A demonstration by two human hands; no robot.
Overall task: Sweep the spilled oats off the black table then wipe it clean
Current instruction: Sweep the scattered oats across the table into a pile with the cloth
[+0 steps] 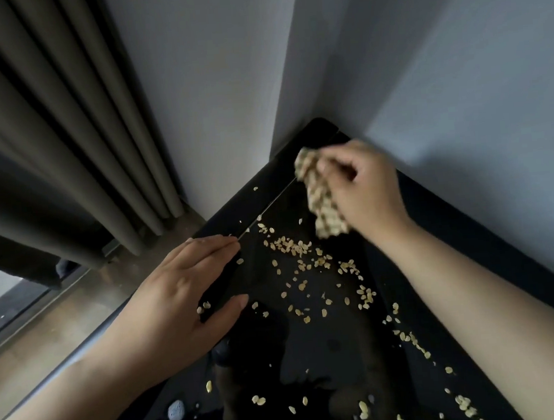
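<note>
Right hand has its fingers curled tight round a bunched-up checked cloth, up in the upper middle of the frame, right at the far corner of the black table. The loose end of the cloth hangs down from the fist toward the tabletop. It's a bit blurry, so I can't tell if it's actually touching the surface.

Left hand is at centre-left and holds nothing. The fingers are straight and lie along the table's left edge, with the thumb spread out onto the top. My guess is it's parked there either to steady things or to act as a wall or catcher where the oats come off the edge.

The oats are all over the place. The thickest patch is in the middle of the frame, just below the cloth and between the 2 hands. A thinner trail runs down the right side to the lower right corner, and there are stragglers along the bottom. So I'd say the sweep is barely started and the wipe is nowhere near.

Starting from the far corner makes sense to me, since you drag everything toward yourself and toward that open hand. The flakes look light, so a fast swipe could flick them onto the floor at lower left.

Grey curtain fills the upper left, and plain wall the upper right. There's also a small pale blob near the bottom left, no idea what it is.
</note>
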